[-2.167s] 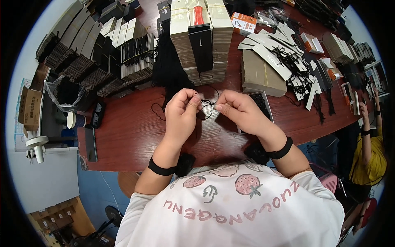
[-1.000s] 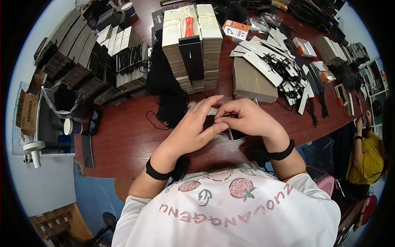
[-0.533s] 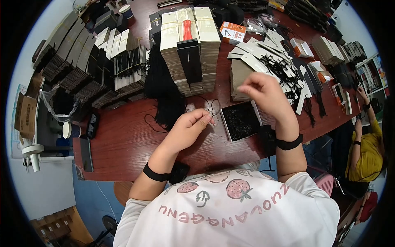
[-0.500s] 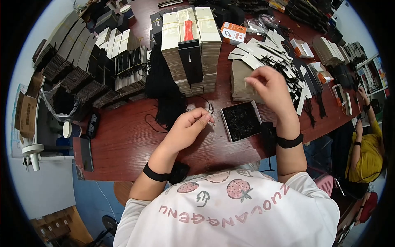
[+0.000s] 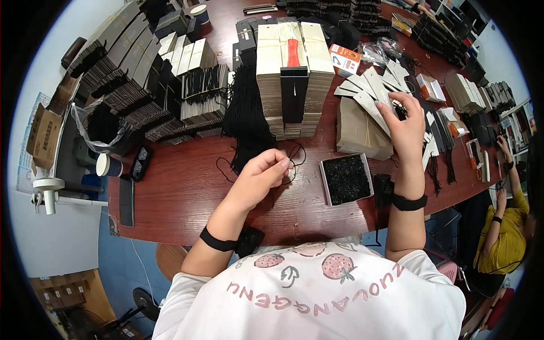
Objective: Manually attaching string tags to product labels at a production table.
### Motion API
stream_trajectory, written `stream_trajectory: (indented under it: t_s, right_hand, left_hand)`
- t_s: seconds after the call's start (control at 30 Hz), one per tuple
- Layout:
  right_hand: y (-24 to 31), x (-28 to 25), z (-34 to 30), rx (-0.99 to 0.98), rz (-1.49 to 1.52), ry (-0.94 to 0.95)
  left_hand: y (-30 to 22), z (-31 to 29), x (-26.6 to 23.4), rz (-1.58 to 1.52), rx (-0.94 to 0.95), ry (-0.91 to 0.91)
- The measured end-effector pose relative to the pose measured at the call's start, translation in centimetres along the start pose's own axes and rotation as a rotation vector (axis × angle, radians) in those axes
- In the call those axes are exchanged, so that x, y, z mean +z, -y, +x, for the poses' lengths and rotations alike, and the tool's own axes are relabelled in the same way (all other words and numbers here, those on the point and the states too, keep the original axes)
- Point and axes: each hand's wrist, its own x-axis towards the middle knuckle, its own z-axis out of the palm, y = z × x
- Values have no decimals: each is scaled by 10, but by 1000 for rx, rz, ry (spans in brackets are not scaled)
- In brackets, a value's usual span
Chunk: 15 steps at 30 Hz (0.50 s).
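Observation:
Above the near part of the table, my left hand [image 5: 262, 177] is closed in a pinch on a thin black cord [image 5: 299, 148]. The cord loops out past the fingertips, and a short end hangs below the hand. My right hand [image 5: 407, 126] reaches over a loose pile of white cards [image 5: 371, 93], thumb and fingers apart at its edge. Whether the fingertips touch a card cannot be made out. Between the hands sits a shallow box [image 5: 347, 178] of small black pieces. A thick bundle of black cords [image 5: 245, 113] lies just beyond my left hand.
Tall banded card stacks [image 5: 294, 85] stand at the centre back, with a red-handled tool [image 5: 293, 54] on them. More card stacks [image 5: 198, 102] fill the left. A brown block of cards [image 5: 358, 133] lies under the white pile. A person in yellow [image 5: 501, 238] works at far right.
My right hand has gone from a pinch above the brown card block to spread fingers over the white cards. My left hand keeps its pinch. The whole view has shifted slightly.

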Motion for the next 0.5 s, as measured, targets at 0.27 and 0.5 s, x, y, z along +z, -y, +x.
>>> stream_trajectory:
  t_s: [0.27,0.5]
  right_hand:
    - [84,10,-22,45,963,207]
    - [111,37,-35,200,1124,374]
  left_hand:
    - [-3,1,10,138,-24,-72]
    - [-10,-6,6,86,-41,-47]
